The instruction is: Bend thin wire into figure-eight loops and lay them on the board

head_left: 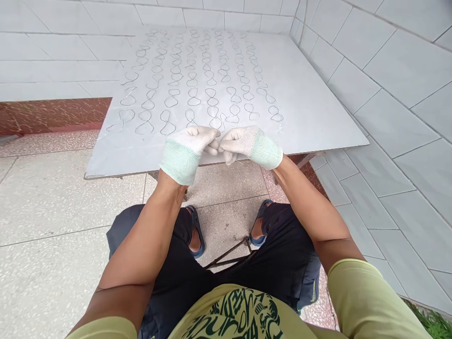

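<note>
My left hand (201, 139), in a white knit glove with a pale green cuff, is closed in a pinch above the table's front edge. Facing it, my right hand (240, 142) wears a matching glove and is pinched too, the fingertips of both nearly meeting. A thin wire (240, 162) shows faintly below my right fingers; the gloves hide most of what is between them. Just beyond my hands, a wire figure-eight (214, 112) lies on the white tabletop (310, 103), among rows of several similar twisted wire loops (167, 121).
Tiled walls (391, 94) border the table at the back and right. Beneath the front edge are a speckled floor (52, 197), my sandals (197, 230) and a dark metal bar frame (229, 256) between my legs.
</note>
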`<action>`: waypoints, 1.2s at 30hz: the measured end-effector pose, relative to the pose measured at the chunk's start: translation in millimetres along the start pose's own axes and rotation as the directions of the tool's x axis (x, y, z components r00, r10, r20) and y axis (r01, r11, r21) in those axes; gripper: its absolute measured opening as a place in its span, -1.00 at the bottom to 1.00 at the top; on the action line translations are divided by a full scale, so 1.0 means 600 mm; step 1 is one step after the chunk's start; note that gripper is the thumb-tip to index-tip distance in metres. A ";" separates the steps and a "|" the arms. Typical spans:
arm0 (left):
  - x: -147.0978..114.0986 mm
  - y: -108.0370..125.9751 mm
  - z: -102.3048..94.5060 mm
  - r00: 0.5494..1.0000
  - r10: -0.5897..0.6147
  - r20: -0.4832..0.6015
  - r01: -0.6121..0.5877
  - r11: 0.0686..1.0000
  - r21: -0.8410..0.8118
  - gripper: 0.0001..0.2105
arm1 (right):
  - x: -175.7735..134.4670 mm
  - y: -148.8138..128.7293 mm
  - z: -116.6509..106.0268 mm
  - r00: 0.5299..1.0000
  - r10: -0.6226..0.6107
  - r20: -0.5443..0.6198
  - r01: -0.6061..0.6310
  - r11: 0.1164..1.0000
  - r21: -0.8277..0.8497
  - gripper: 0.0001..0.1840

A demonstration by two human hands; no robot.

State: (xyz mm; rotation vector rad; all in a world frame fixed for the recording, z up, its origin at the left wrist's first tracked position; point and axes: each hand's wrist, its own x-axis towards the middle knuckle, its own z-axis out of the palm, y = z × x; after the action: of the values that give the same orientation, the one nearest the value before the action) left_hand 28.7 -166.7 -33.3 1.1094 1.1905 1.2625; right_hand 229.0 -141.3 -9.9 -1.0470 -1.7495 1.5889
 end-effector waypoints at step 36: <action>0.022 -0.004 -0.041 0.997 -0.078 0.010 0.074 0.973 0.219 -0.91 | 0.003 0.029 0.051 0.964 -0.248 -0.093 0.045 0.500 -0.865 -0.63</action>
State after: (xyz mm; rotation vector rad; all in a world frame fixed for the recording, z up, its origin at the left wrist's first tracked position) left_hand 3.6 -154.5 -38.3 1.2199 1.3698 1.0796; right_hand 206.1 -157.2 -32.1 -1.3576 -2.4424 0.3533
